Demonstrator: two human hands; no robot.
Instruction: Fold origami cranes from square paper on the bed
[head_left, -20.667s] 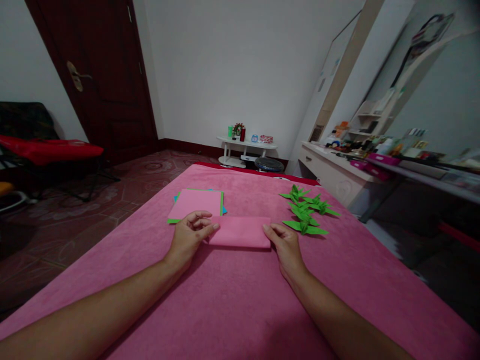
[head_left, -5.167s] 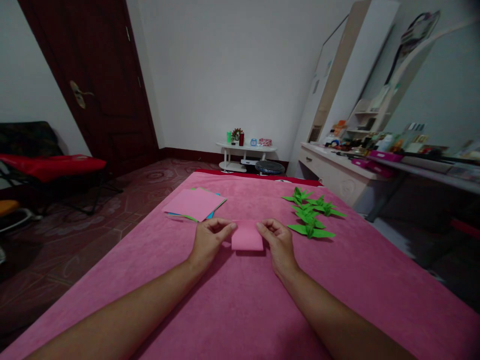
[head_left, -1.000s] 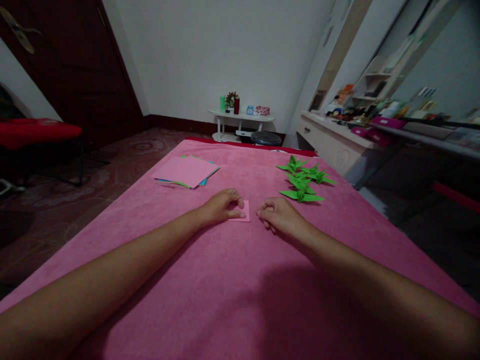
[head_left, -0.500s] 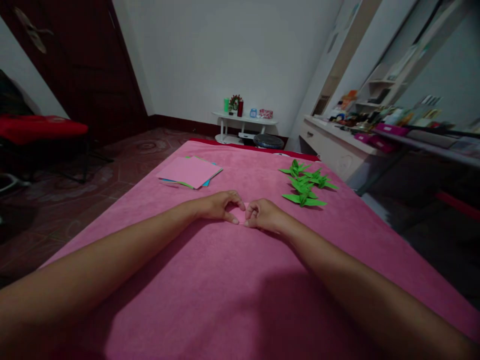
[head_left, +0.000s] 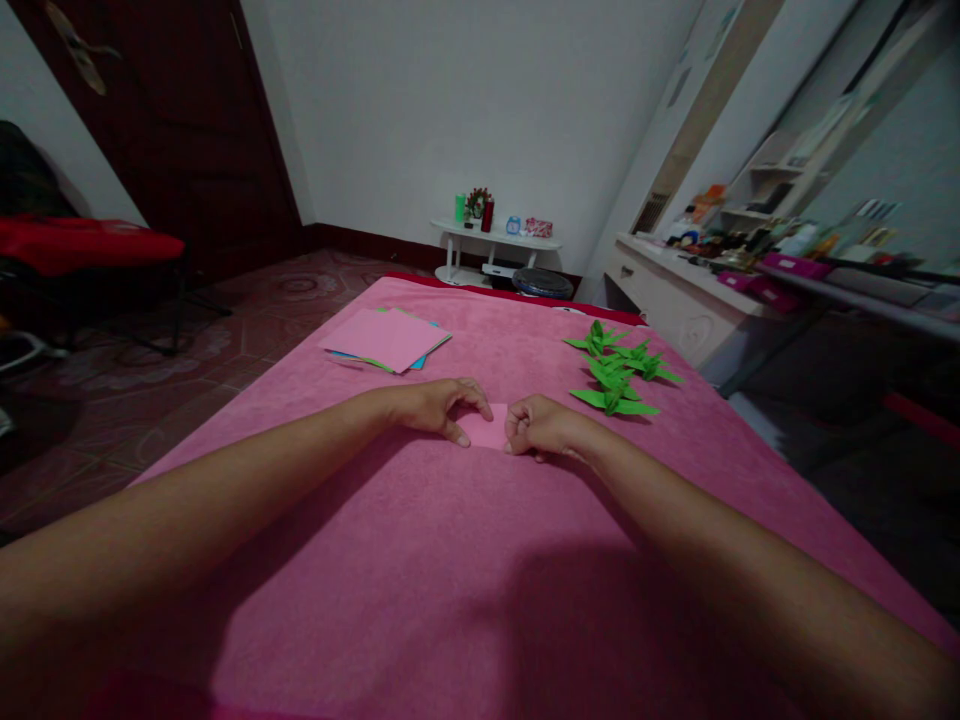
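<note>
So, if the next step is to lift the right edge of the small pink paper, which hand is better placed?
Right, probably. The right hand has its fingertips at that edge of the small pink paper. The left hand lies at the opposite side, so it seems better for steadying.

You're facing a plain pale wall [head_left: 375, 110], dark red skirting [head_left: 375, 243] along its foot, low white stand [head_left: 501, 238] in front. Left of the stand: dark red panelled door [head_left: 172, 150]. Farther left of it, nearer you: red-seated chair [head_left: 97, 243], patterned reddish tile floor [head_left: 292, 288]. Right of the stand: pale drawer dresser [head_left: 686, 305], then mirror [head_left: 911, 165]. Your light's dim.
</note>
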